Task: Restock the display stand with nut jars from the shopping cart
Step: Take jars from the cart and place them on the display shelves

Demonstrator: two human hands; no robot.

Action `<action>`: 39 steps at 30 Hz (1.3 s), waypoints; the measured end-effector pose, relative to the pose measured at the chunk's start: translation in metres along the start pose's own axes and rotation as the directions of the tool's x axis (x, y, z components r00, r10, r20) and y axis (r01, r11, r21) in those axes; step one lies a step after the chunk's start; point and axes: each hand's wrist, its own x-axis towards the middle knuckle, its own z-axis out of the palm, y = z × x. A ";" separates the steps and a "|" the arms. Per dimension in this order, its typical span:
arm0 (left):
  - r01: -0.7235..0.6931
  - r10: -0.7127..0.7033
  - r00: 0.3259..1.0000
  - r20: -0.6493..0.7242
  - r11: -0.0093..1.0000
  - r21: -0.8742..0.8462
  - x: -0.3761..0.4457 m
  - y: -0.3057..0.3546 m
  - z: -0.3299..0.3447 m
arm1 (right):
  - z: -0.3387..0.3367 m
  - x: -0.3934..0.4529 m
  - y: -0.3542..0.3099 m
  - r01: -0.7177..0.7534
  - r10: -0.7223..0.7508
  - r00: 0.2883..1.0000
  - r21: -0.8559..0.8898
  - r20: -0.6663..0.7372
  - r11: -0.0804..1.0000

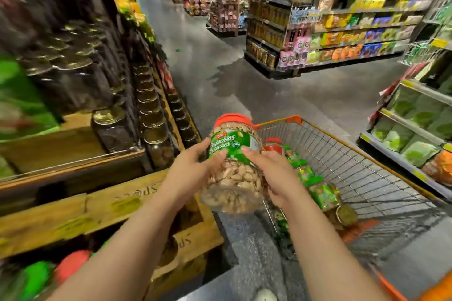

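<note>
Head view: a person is holding one pistachio jar (pixel 233 164) in both hands, in the air just left of the shopping cart (pixel 342 154) and above its near left corner. The left hand (pixel 193 166) is wrapping the jar's left side; the right hand (pixel 271 173) is clamping its right side, fingers curled onto the green label. The red lid is tilting away from the person.

Progress, as a judgement: the restocking appears to be mid-course. More jars (pixel 315 183) are lying along the cart's left wall, so several trips seem to be left. To the left of the cart, the wooden display stand (pixel 102 208) is already carrying rows of gold-lidded jars (pixel 151 115) on its upper tiers; blur is hiding which slot is free.

Room for moving: the stand's crate edge is sitting just left of the cart, leaving a narrow gap beneath the jar. Beyond the cart, the aisle floor (pixel 244 76) is lying open; shelves (pixel 415 129) are crowding the cart's right.
</note>
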 end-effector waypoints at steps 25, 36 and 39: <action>-0.085 -0.057 0.875 -0.480 0.960 -0.268 -0.244 -0.034 -0.269 | 0.295 -0.116 0.059 0.166 -0.087 0.825 -0.093 0.559 0.982; -0.152 0.036 0.756 -0.654 0.981 -0.122 -0.231 -0.026 -0.303 | 0.336 -0.072 0.037 0.334 -0.154 0.696 -0.126 0.701 0.934; -0.146 0.065 0.729 -0.682 0.987 -0.063 -0.225 -0.029 -0.311 | 0.343 -0.061 0.032 0.369 -0.158 0.659 -0.134 0.735 0.920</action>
